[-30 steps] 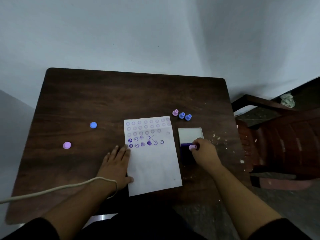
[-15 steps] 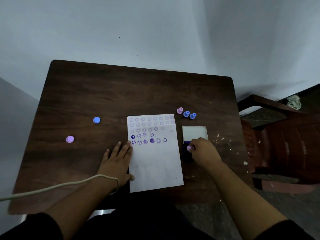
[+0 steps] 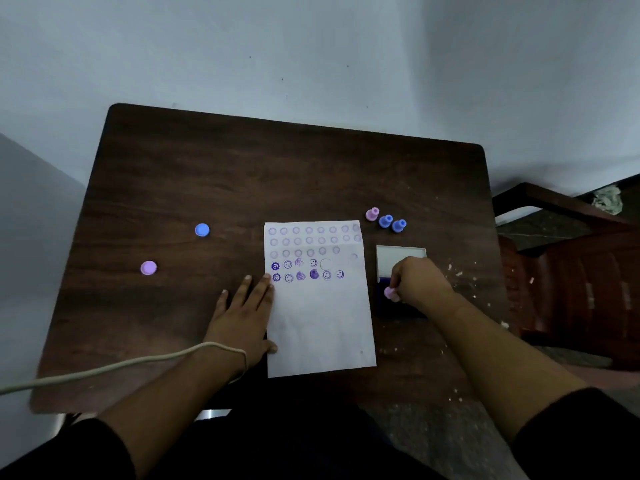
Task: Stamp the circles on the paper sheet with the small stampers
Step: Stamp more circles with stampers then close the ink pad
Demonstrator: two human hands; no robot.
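Observation:
A white paper sheet with rows of purple circles lies on the dark wooden table; its two lowest rows carry darker smiley stamps. My left hand lies flat, fingers spread, on the sheet's left edge. My right hand pinches a pink stamper over the dark ink pad, whose white lid lies open behind it. One pink stamper and two blue stampers stand beyond the pad.
A blue cap and a pink cap lie on the left half of the table. A pale cord runs from my left wrist off the left edge. A wooden chair stands to the right, and white crumbs dot the table's right side.
My head view has shifted slightly. My right hand stays at the ink pad with the pink stamper; my left hand has not moved from the sheet's edge.

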